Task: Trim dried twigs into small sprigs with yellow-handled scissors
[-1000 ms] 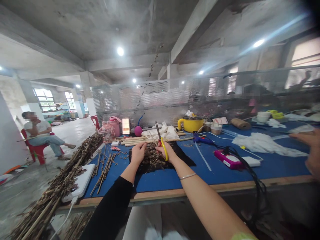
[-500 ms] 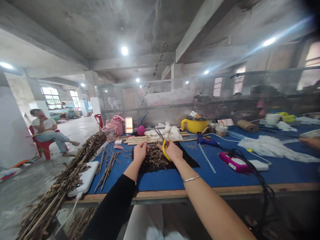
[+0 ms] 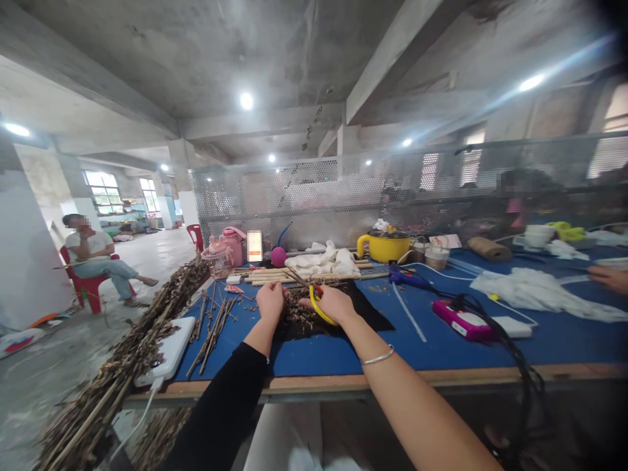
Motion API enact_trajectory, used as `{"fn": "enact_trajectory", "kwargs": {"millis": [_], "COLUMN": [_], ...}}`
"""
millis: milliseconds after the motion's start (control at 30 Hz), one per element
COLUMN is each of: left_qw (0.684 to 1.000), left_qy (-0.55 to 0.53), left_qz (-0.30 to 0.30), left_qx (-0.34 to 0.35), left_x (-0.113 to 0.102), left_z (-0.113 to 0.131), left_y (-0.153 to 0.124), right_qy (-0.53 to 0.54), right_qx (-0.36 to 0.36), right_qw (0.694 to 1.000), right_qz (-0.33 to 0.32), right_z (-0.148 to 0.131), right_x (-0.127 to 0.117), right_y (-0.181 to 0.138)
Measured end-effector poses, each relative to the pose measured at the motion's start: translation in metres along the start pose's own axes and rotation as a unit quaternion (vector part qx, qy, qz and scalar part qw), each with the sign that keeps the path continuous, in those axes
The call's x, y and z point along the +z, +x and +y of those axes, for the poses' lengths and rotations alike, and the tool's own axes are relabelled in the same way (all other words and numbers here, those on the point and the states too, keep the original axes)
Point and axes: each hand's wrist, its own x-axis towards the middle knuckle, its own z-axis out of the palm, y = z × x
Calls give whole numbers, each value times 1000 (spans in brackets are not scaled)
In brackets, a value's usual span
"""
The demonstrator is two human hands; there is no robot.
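Snipping: the right hand [image 3: 334, 305] is closed through the yellow handles of the scissors [image 3: 314, 303], blades pointing away toward the left hand [image 3: 271, 299].
Left hand: fingers curled shut on the twigs [image 3: 300, 315]; which piece it pinches, cannot tell.
Twigs: loose heap on a black cloth [image 3: 369, 318], on the blue table [image 3: 318, 356], between both hands.
Step, as judged: mid-trim, blades at the heap's far edge, low and nearly flat.
Care needed, as judged: blade tips sit near the left fingertips; the grip on the piece must be firm and clear of the edges.
Nearby: pale sticks [image 3: 275, 276] just beyond the cloth; brushwood [image 3: 147, 333] along the table's left edge; yellow pot [image 3: 384, 247] well behind.
Others: a hand [image 3: 608, 278] at the right edge; a seated person [image 3: 93, 258] far left.
Writing: none legible; the lit panel [image 3: 254, 245] is blurred.
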Motion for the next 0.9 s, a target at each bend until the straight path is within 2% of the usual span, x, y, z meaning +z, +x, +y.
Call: {"fn": "enact_trajectory", "kwargs": {"millis": [133, 200, 333, 433, 633, 800, 900], "left_qw": [996, 996, 996, 994, 991, 980, 976], "left_qy": [78, 68, 7, -12, -1, 43, 53], "left_qz": [36, 40, 22, 17, 2, -6, -5], "left_qx": [38, 50, 84, 111, 132, 195, 209], "left_x": [-3, -2, 0, 1, 2, 4, 5], "left_z": [-2, -1, 2, 6, 5, 3, 2], "left_y": [4, 5, 3, 0, 0, -1, -1], "right_qy": [29, 48, 43, 26, 40, 56, 52], "right_qx": [66, 53, -11, -20, -42, -60, -55], "right_qw": [997, 997, 998, 997, 997, 996, 996], "right_qz": [40, 27, -38, -67, -55, -44, -37], "right_z": [12, 17, 13, 6, 6, 9, 10], "right_x": [-5, -6, -2, 2, 4, 7, 8], "right_y": [6, 8, 6, 3, 2, 4, 4]}}
